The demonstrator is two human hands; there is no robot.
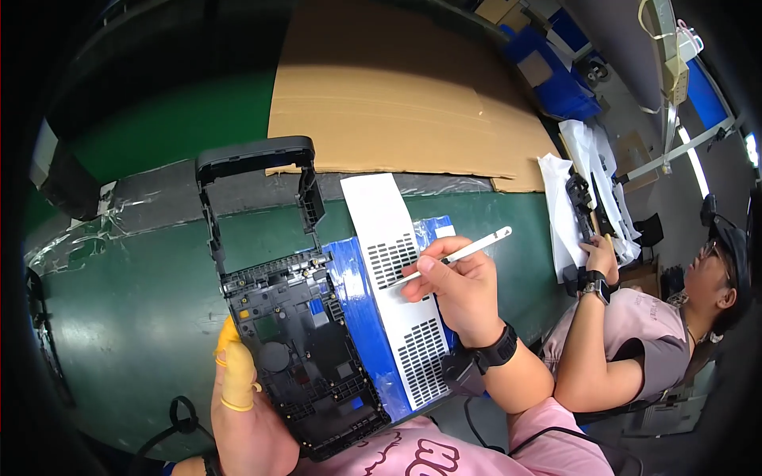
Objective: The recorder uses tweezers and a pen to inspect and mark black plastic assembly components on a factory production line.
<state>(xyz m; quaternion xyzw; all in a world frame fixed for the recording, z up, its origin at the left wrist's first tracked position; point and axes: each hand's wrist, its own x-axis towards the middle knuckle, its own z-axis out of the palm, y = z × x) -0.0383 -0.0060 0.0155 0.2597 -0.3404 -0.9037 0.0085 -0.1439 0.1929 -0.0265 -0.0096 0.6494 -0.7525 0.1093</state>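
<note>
Left of the pad sheet (379, 208), the housing (319, 347) was clasped, seemingly for steadiness, by the left hand (246, 394), the tool (486, 240) pinched tight by the right hand (467, 293).

See green bench top (143, 293), brown cardboard sheet (389, 103) lying flat along far side, crinkled clear film (94, 224) at left. Have blue bin (567, 94) at upper right, beige electrical box (676, 78) on post (671, 127) farther right. Also see co-worker (627, 341) at right in pink-and-grey shirt (635, 313), dark cap (734, 250), wristwatch (597, 287), with hand (601, 256) at slim black part (583, 202) over white wrapping sheets (559, 218).
</note>
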